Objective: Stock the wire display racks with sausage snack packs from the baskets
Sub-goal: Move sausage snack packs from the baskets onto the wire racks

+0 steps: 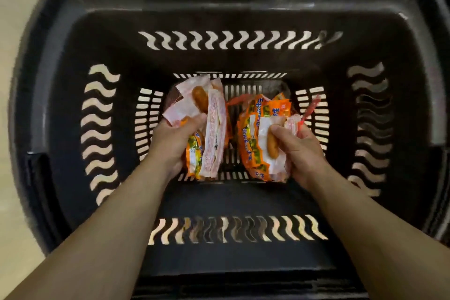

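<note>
Both hands deep in black slotted plastic basket point(73, 61). Left hand point(174, 140) grips bunch of orange-and-white sausage snack packs point(211, 126); right hand point(298, 151) grips second orange-and-white bunch point(255, 143), pack count unclear.

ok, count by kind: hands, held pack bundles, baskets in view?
Hands: 2, left hand and right hand
Pack bundles held: 2, left bundle and right bundle
Black basket: 1
Total: 5
Single packs too bunched to count.

print on sausage packs point(253, 143) blurred, unreadable; basket point(437, 68) rim cut by right edge; forearms point(97, 238) cut at bottom
</note>
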